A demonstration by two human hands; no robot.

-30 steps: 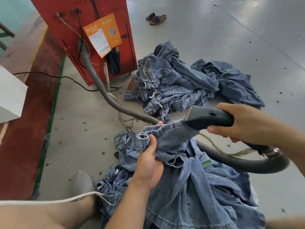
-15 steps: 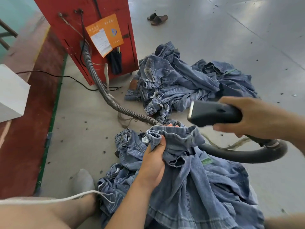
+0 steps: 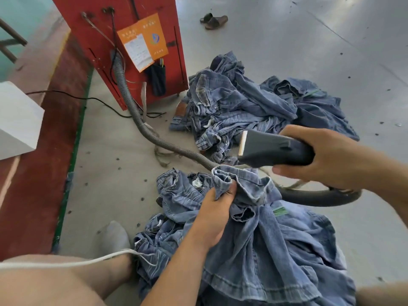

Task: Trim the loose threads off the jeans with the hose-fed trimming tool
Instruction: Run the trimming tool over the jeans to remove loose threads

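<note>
So the big red cabinet [image 3: 123, 49] is our anchor here. In front of it and off to its right sits the heap of jeans [image 3: 254, 107] on the grey floor [image 3: 309, 51], and nearer to us than that is the pair we're working on [image 3: 276, 239], bunched in our lap area. The ribbed hose [image 3: 132, 111] runs out of the cabinet's face, snakes across the floor and loops around behind our pair to the trimming tool [image 3: 273, 149].

Our right hand [image 3: 331, 155] is wrapped around the tool's grey body, blade edge pointing back toward the cabinet and hanging just above the fabric, not touching. Our left hand [image 3: 214, 215] grips a folded hem, thumb pressed on top.

What could go wrong, we reckon: that thumb sits right by where the head would land, so a sloppy pass might nick it. The bunched folds could also get sucked in or clipped instead of just threads. And the hose loop might snag the denim and drag it off.
</note>
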